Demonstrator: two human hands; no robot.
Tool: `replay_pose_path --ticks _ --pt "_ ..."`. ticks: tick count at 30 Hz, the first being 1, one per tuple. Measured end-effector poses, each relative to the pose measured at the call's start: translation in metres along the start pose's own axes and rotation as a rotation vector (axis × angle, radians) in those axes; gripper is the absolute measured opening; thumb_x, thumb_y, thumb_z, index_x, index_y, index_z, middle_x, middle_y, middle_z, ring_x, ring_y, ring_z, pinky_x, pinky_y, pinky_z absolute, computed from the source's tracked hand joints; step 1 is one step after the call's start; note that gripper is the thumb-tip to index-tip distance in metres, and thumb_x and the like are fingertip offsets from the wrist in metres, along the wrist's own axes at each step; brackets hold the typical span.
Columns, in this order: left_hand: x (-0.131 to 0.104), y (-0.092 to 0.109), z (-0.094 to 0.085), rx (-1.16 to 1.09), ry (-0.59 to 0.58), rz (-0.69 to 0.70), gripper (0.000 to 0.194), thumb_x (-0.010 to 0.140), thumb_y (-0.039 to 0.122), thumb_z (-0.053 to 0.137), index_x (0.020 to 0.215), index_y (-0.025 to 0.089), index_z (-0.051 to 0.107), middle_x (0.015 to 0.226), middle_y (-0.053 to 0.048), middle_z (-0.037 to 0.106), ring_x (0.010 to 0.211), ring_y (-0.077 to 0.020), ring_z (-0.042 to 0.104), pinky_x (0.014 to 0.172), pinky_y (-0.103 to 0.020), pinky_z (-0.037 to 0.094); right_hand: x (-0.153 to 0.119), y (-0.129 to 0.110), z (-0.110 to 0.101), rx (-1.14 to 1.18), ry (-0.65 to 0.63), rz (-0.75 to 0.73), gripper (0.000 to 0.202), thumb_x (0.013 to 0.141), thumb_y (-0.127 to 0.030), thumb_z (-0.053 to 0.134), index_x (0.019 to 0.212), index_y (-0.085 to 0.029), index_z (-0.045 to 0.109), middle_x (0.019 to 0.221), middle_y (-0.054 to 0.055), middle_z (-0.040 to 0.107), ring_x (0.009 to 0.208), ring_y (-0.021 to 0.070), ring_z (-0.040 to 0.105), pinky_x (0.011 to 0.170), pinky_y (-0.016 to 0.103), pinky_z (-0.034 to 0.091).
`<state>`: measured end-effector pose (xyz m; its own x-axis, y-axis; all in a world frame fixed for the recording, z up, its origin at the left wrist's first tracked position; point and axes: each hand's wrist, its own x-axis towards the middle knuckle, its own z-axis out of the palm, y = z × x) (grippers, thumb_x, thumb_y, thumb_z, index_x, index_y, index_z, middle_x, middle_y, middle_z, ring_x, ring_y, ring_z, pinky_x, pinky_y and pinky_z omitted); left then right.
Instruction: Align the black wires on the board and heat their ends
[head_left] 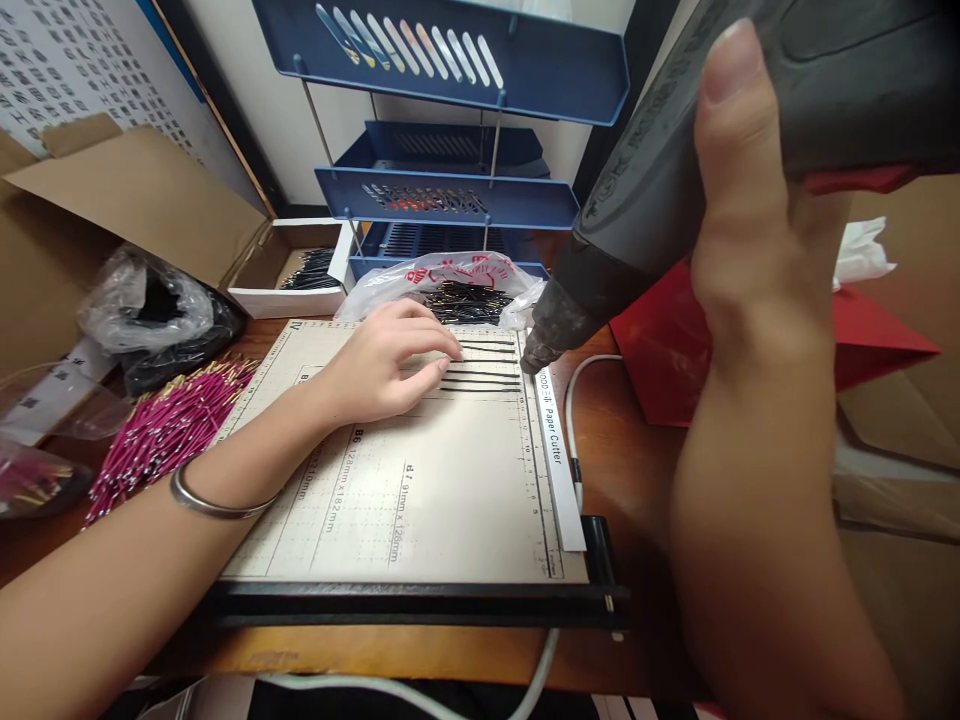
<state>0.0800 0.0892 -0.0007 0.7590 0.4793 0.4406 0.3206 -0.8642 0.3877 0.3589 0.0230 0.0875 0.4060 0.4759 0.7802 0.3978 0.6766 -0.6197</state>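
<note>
Several thin black cords [484, 377] lie side by side across the cream board of a paper cutter [465, 490], their right ends near its ruled edge. My left hand [394, 360] rests on the board at their left ends. Its thumb and index finger are pinched together over one cord; the exact grip is partly hidden. In my right hand [750, 200] is a large dark grey heat gun [645, 190], held with the thumb along its body. The nozzle points down at the right ends of the cords, close above the cutter's edge.
Behind the cutter sit a plastic bag of black cords [469, 300] and a blue tiered rack [450, 195]. Magenta cords [176, 420] with gold tips are piled left, near an open cardboard box [150, 190]. A red bag [660, 350] and white cable [571, 420] are right.
</note>
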Motion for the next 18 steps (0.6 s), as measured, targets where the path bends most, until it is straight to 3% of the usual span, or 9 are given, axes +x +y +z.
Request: replay_pose_path --ticks 4,9,14,18 --pt "-0.002 -0.005 -0.002 0.084 -0.130 0.022 0.036 0.099 0.041 0.060 0.126 0.031 0.082 0.131 -0.002 0.081 0.135 -0.0320 0.065 0.121 -0.054 0.047 -0.003 -0.008 0.008 0.090 0.058 0.080 0.031 0.084 -0.040 0.083 0.113 -0.030 0.082 0.117 -0.023 0.080 0.143 0.0077 0.064 0.121 0.014 0.051" --pt "-0.001 -0.007 0.001 0.105 -0.191 0.066 0.042 0.105 0.046 0.055 0.138 0.031 0.077 0.157 -0.003 0.067 0.153 -0.0338 0.053 0.131 -0.059 0.037 -0.002 0.001 0.008 0.030 0.049 -0.011 0.041 0.084 -0.049 0.085 0.119 -0.027 0.078 0.127 -0.017 0.078 0.151 0.0111 0.058 0.128 0.016 0.045" --pt "-0.002 -0.011 0.003 0.159 -0.233 0.080 0.046 0.108 0.052 0.052 0.142 0.029 0.075 0.163 -0.006 0.061 0.158 -0.0374 0.047 0.132 -0.066 0.034 0.003 0.010 0.003 -0.037 -0.007 -0.111 0.048 0.091 -0.059 0.077 0.126 -0.027 0.074 0.129 -0.013 0.076 0.153 0.0138 0.056 0.132 0.019 0.042" --pt "-0.002 -0.012 0.002 0.189 -0.272 0.094 0.046 0.110 0.052 0.050 0.140 0.029 0.076 0.165 -0.006 0.058 0.159 -0.0399 0.046 0.129 -0.069 0.036 0.005 0.009 0.001 -0.049 -0.017 -0.041 0.047 0.092 -0.059 0.076 0.130 -0.030 0.073 0.133 -0.016 0.073 0.156 0.0121 0.052 0.132 0.017 0.040"
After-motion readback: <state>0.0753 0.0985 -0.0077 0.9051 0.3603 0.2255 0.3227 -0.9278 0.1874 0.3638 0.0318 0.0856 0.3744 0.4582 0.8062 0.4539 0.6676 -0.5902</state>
